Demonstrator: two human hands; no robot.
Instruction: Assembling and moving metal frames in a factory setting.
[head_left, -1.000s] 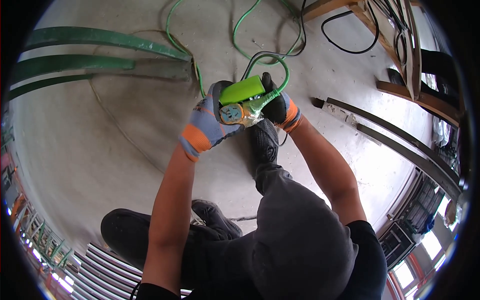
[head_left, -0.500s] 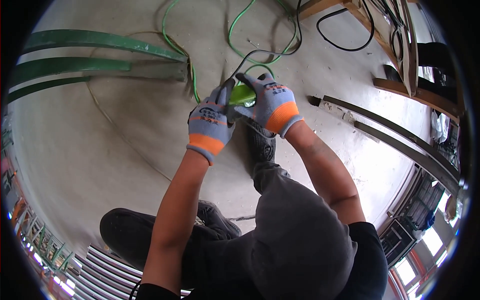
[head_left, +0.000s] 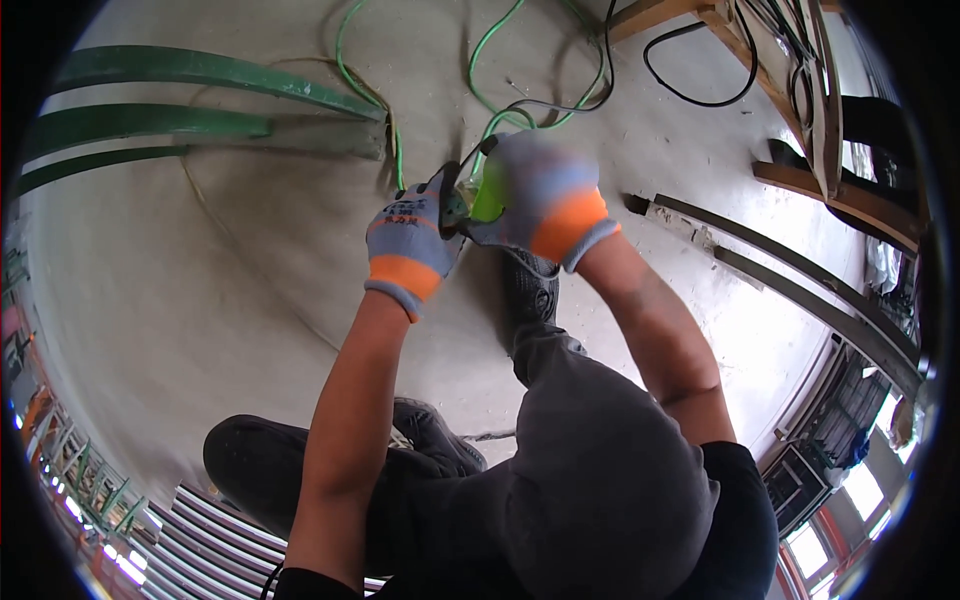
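Both my hands wear grey gloves with orange cuffs and meet in front of me above the floor. My right hand [head_left: 545, 190], partly smeared, is closed around a bright green glossy piece [head_left: 489, 195] whose kind I cannot make out. Close beside it, my left hand [head_left: 412, 220] has its fingers and thumb closed; what they grip is mostly hidden. A small dull-green, partly shiny part [head_left: 456, 207] shows between the hands. A black cable [head_left: 540, 104] and a green cable [head_left: 399, 165] run down to the hands, their ends out of sight behind the gloves.
Curved green beams [head_left: 220, 65] reach in from the left. Long dark rails [head_left: 790, 245] lie at right, below a wooden frame [head_left: 750, 50] hung with black cables. Bright metal bars [head_left: 215, 540] lie at lower left. My shoe [head_left: 532, 290] stands just below the hands.
My hands have drawn slightly apart; the right one has turned and the green piece is now more upright. A dull-green part has come into view between them.
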